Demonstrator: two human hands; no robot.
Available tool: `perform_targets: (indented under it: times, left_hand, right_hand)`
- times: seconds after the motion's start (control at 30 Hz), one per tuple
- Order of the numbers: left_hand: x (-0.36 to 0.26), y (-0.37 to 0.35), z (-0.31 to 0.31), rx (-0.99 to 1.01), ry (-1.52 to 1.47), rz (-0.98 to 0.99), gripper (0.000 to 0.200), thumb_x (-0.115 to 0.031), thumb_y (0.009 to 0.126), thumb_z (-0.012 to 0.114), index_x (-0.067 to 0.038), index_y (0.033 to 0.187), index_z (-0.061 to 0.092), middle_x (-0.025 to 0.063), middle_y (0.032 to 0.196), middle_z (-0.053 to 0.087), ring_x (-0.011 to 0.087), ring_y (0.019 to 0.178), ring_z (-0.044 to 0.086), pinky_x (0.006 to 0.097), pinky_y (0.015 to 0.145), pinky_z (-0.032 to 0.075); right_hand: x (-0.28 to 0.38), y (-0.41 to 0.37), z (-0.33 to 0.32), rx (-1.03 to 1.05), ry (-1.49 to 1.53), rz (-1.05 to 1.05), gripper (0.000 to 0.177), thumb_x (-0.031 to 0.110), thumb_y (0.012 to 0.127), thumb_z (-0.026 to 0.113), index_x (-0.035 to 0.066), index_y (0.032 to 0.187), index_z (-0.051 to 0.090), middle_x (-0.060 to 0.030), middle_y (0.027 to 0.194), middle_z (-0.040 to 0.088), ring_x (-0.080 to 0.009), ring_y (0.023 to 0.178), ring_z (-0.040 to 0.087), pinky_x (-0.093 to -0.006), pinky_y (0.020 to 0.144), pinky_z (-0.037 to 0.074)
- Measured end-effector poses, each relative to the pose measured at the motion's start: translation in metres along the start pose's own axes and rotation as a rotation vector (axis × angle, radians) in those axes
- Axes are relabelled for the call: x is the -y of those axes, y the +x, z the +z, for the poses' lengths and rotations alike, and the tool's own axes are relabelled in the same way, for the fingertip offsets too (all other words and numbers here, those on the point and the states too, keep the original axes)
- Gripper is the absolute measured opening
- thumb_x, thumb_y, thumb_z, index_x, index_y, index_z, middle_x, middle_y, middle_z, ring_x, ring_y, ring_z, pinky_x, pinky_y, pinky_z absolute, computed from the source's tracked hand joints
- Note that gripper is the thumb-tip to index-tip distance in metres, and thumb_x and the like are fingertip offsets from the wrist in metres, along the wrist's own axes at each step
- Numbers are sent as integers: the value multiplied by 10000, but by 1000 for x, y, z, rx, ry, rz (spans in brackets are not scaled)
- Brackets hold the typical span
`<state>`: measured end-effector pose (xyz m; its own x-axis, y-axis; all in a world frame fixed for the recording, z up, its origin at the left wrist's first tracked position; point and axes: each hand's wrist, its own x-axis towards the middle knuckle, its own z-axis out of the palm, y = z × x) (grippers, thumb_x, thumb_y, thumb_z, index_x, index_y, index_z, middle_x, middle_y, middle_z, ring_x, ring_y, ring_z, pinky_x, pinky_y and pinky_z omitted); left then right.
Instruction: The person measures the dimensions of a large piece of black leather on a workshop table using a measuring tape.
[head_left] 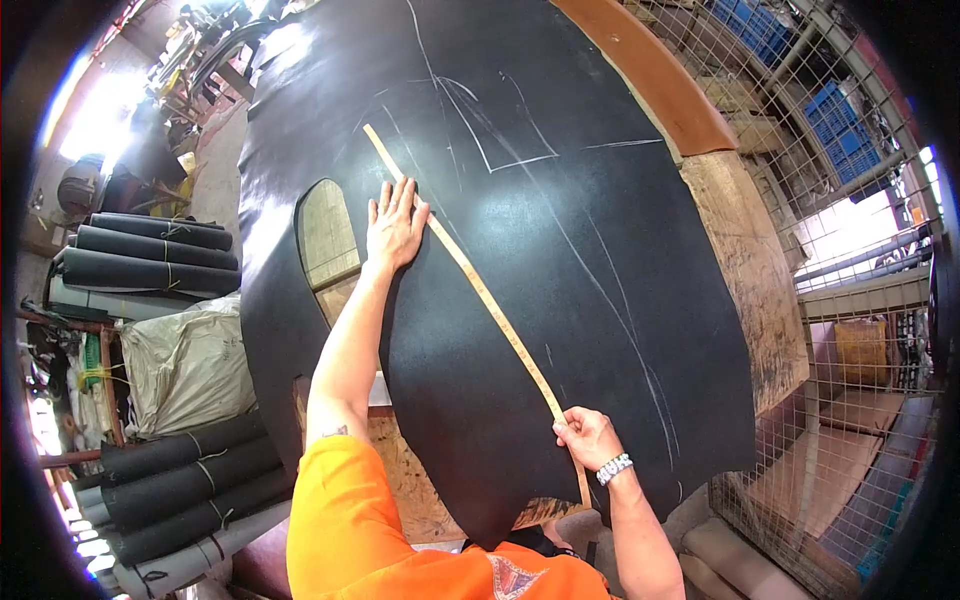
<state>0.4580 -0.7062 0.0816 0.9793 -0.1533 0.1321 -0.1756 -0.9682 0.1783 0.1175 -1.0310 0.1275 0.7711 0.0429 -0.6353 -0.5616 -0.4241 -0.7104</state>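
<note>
A large sheet of black leather covers the wooden table, with pale drawn lines and an angular outline on its surface. A yellow measuring tape runs diagonally across it, from the upper left down past the near edge. My left hand lies flat with fingers stretched out, pressing on the leather and the tape near its far end. Closer to me, my right hand pinches the tape between thumb and fingers. A rounded gap in the leather, left of my left hand, shows bare wood.
Brown leather lies along the far right table edge. A wire mesh partition stands at the right, with blue crates behind it. Tied black rolls and a pale wrapped bundle are stacked at the left.
</note>
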Motion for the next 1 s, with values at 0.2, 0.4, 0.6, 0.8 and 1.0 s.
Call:
perform_targets:
  times: [0.2, 0.4, 0.6, 0.8, 1.0]
  left_hand:
    - [7, 7, -1, -27, 22, -21, 585, -445, 1028, 340, -146, 1529, 296, 50, 1601, 266, 311, 1496, 157, 512, 1204, 119]
    - [19, 20, -12, 30, 589, 271, 474, -265, 993, 431, -47, 1413, 450, 239, 1457, 431, 398, 1339, 424, 518, 1136, 305]
    - [91, 75, 54, -4, 33, 151, 628, -515, 985, 392, -98, 1453, 442, 158, 1486, 436, 373, 1369, 376, 472, 1128, 289]
    - [91, 72, 47, 9, 55, 105, 649, -547, 999, 322, -126, 1491, 377, 125, 1532, 386, 366, 1444, 262, 479, 1175, 194]
    - [124, 101, 62, 20, 293, 280, 688, -553, 1015, 229, -90, 1518, 316, 82, 1589, 296, 238, 1482, 221, 433, 1209, 97]
  right_hand:
    - [-6, 1, -1, -16, 52, -37, 178, 149, 892, 678, -19, 954, 669, -72, 755, 706, -123, 683, 684, -285, 654, 542]
    - [-79, -88, -17, -16, 249, -137, 110, 125, 906, 600, 43, 832, 607, 25, 700, 580, -61, 664, 557, -264, 631, 493]
    - [-182, -226, -21, 47, 310, 214, 207, 202, 919, 645, -5, 939, 643, -52, 799, 681, -129, 772, 645, -299, 708, 513]
    - [-258, -249, -4, -262, 358, 207, 157, 160, 931, 606, 27, 1003, 645, -70, 827, 696, -144, 791, 655, -309, 752, 517]
    - [-344, -254, 17, -366, 184, 454, 237, 239, 879, 661, 42, 1005, 699, -121, 856, 707, -237, 827, 669, -369, 760, 509]
